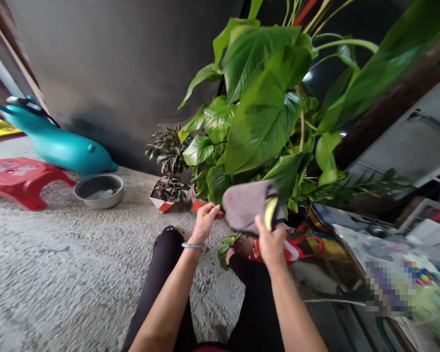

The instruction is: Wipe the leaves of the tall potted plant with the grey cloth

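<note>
A grey cloth [244,205] with a dark border and a yellow-green patch is held in front of the big leafy plant [264,112]; it is slightly blurred. My right hand [271,239] grips the cloth at its right end, by the yellow part. Near its left edge, my left hand [205,222], with a bracelet at the wrist, has thumb and finger pinched together, seemingly on the cloth's dark corner. Broad green leaves hang just above and behind the cloth. The plant's red pot [198,201] shows only partly behind my left hand.
A small potted shrub [166,188] stands left of the large plant. Farther left are a grey metal basin [99,191], a red plastic stool [29,181] and a teal inflatable animal toy [58,142]. At right, a cluttered table [355,254] stands close by my right arm.
</note>
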The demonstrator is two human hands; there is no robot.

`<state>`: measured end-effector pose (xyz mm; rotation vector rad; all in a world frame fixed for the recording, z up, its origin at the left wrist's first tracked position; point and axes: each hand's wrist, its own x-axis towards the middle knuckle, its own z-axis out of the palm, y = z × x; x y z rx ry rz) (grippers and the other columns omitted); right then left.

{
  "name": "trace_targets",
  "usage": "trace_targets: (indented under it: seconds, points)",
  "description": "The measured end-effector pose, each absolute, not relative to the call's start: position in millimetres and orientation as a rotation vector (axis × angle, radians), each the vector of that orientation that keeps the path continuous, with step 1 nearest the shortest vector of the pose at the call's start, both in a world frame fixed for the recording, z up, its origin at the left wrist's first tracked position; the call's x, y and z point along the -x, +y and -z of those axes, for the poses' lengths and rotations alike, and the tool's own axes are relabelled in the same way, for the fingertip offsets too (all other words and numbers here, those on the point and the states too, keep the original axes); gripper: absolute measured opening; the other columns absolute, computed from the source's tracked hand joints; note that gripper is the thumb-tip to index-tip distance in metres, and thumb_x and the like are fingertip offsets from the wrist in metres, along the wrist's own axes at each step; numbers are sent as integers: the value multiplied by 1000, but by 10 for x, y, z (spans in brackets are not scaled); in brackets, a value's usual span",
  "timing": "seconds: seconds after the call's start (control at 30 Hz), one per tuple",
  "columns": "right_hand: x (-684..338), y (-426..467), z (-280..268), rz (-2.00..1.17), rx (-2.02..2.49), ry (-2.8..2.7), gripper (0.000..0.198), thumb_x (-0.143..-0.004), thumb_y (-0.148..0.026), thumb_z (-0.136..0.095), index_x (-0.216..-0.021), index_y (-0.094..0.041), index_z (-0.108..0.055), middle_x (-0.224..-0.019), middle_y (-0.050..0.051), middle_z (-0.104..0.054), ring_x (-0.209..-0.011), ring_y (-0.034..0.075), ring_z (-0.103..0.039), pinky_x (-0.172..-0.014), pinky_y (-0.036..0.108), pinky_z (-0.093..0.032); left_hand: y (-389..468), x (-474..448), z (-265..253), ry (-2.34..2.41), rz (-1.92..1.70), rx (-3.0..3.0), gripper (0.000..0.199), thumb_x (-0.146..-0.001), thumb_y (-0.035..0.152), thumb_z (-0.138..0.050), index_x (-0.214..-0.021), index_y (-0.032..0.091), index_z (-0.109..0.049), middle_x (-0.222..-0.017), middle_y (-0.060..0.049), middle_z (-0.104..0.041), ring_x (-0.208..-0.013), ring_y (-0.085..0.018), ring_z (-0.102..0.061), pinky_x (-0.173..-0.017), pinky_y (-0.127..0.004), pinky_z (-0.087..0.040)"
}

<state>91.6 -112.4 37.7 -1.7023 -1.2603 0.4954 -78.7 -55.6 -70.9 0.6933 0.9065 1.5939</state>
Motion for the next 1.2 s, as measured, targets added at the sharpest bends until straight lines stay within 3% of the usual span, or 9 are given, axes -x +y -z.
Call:
trace_targets:
  seconds: [0.13, 0.27, 0.4, 0.57, 0.67, 0.77, 0.9, 1.03, 1.2]
  points:
    - [-1026, -1627, -221, -720, 1774, -1273, 42, -60, -62, -74, -76, -22, -70, -79, 13, -75, -86, 37, -72, -81, 45, -57, -515, 905, 752, 936, -1619, -695, 47, -66, 55, -85, -60, 18, -57, -56, 2, -58, -56, -11, -56, -57, -23, -49]
    - [-1203, -1574, -634, -368, 1871, -853, 61, -59, -67, -76, -92, -16, -72, -96, 18, -76, -95, 39, -70, -80, 46, -55, -497, 954, 741, 919, -1647, -673, 47, -65, 55, -86, -59, 18, -57, -59, 1, -61, -59, -13, -60, -62, -26, -55]
    - [-912, -1198, -704, -185, 1631, -873, 67, -73, -69, -65, -111, -14, -70, -116, 21, -73, -114, 38, -66, -93, 47, -53, -550, 860, 676, 889, -1616, -692, 46, -65, 55, -86, -62, 18, -59, -61, 2, -60, -58, -12, -58, -62, -26, -55]
    - [-688, -1433, -243, -657, 1653, -1396, 38, -68, -59, -68, -76, -22, -70, -79, 15, -74, -89, 36, -73, -78, 43, -56, -588, 878, 659, 840, -1635, -641, 42, -67, 51, -84, -71, 18, -59, -64, 4, -60, -61, -11, -57, -61, -22, -50]
    - [-1047, -1771, -230, -733, 1723, -1399, 35, -68, -58, -69, -69, -23, -69, -69, 10, -72, -75, 32, -72, -67, 39, -55, -564, 982, 684, 857, -1616, -585, 47, -65, 53, -86, -68, 20, -52, -60, 6, -55, -56, -10, -55, -60, -23, -51]
    - [-1531, -1794, -507, -421, 1738, -1108, 45, -64, -57, -78, -87, -18, -73, -79, 9, -75, -80, 31, -71, -71, 39, -56, -550, 1008, 686, 849, -1602, -592, 50, -64, 55, -87, -69, 21, -52, -60, 6, -55, -57, -11, -59, -63, -26, -56]
    - [-1754, -1305, -729, 4, 1574, -655, 66, -72, -64, -72, -114, -14, -67, -113, 17, -73, -106, 35, -68, -89, 46, -55, -579, 872, 666, 842, -1579, -637, 51, -63, 58, -88, -74, 20, -56, -61, 4, -60, -59, -14, -64, -63, -28, -58]
    - [-1477, -1043, -310, -378, 1708, -868, 56, -69, -58, -64, -107, -16, -68, -113, 20, -73, -113, 37, -66, -92, 45, -53, -595, 755, 684, 850, -1549, -690, 49, -65, 58, -86, -77, 20, -57, -64, 1, -65, -66, -19, -71, -66, -31, -59]
    - [-1382, -1656, 130, -857, 1758, -987, 36, -57, -49, -72, -78, -20, -70, -72, 6, -72, -75, 30, -69, -70, 39, -54, -551, 779, 725, 855, -1574, -687, 50, -64, 57, -88, -72, 21, -55, -62, 2, -65, -67, -19, -72, -65, -30, -60]
